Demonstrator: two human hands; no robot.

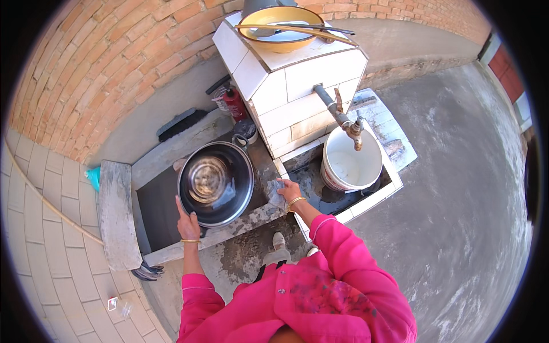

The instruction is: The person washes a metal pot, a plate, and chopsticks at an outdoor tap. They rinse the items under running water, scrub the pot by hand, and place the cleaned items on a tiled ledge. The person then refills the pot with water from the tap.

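A round dark metal pot [233,188] with loop handles is tilted over the concrete washing trough [158,210]; some liquid or wet sheen shows inside it. My left hand [188,224] grips the pot's near-left rim, thumb at the edge. My right hand [290,191] pinches a crumpled, translucent piece of plastic or thin cloth [275,195] beside the trough's right end. Right of that hand, a white plastic bucket [354,160] stands in a tiled basin [306,171], beneath a metal tap [354,133].
A tiled block [309,107] carries a yellow enamel basin [274,45] with wooden sticks [296,29] across it. Behind the trough are a brush [182,122], a red bottle [235,105] and a dark-lidded jar [246,128]. A board [116,214] lies on the trough's left end.
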